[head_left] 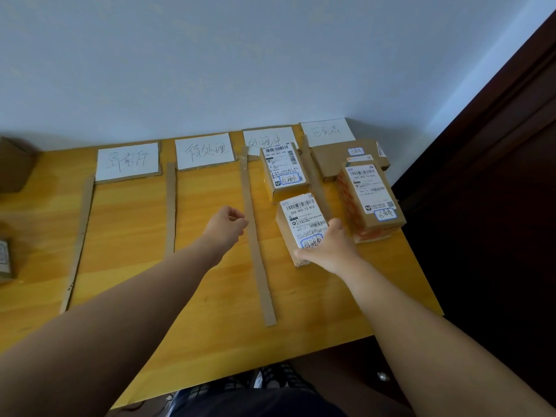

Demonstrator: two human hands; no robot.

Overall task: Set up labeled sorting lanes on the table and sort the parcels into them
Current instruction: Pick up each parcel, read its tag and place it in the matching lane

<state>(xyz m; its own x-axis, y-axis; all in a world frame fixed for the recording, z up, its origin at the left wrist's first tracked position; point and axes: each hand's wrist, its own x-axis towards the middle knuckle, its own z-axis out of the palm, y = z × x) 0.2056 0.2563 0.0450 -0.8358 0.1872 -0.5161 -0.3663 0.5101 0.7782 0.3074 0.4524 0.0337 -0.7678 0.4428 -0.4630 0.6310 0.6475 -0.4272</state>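
Observation:
Several handwritten lane signs stand along the wall edge of the wooden table [192,284]: first sign [127,161], second sign [204,151], third sign [264,140], fourth sign [326,131]. Cardboard strips [256,236] divide the lanes. My right hand [329,246] grips the near end of a labelled parcel [302,224] in the third lane, behind which lies another parcel [282,171]. My left hand [227,225] hovers loosely curled over the second lane, holding nothing. In the fourth lane sit a tall orange-sided parcel [371,200] and a flat box [346,161].
A cardboard box [13,164] sits at the table's far left, and another parcel [4,260] shows at the left edge. Dark wooden furniture [496,206] borders the table's right side. The first two lanes hold no parcels.

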